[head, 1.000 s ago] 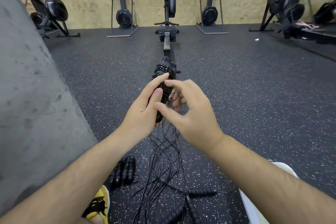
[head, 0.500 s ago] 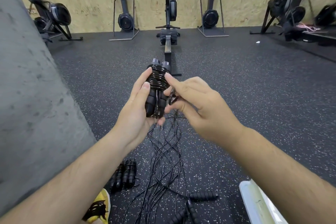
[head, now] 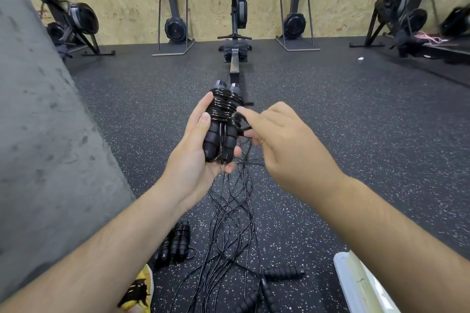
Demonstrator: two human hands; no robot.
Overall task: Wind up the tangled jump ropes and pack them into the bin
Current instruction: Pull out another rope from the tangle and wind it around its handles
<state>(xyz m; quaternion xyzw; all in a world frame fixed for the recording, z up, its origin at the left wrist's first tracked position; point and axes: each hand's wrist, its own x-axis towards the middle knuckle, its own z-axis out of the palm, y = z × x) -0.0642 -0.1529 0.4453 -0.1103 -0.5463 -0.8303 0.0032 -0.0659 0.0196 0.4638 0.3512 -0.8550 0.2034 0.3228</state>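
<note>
gym floor (head: pixel 356 122): left hand (head: pixel 195 155) grips wound rope bundle (head: pixel 223 112), now lifted upright; right hand (head: pixel 284 140) pinches end loop (head: pixel 239 119), tie-off looks near.

Jump ropes: one wound, the rest tangled on the floor.
Wound jump rope (head: pixel 223 122): black cord coiled tight round two paired handles, upright in the left hand (head: pixel 195 152), one loop sticking out to the right. Tangled ropes (head: pixel 229 223) trail along the floor, loose handles (head: pixel 283 272) at the near end. Finished bundles (head: pixel 178 241) lie to their left. Translucent bin (head: pixel 356 284) is to their right, partly in view.
</note>
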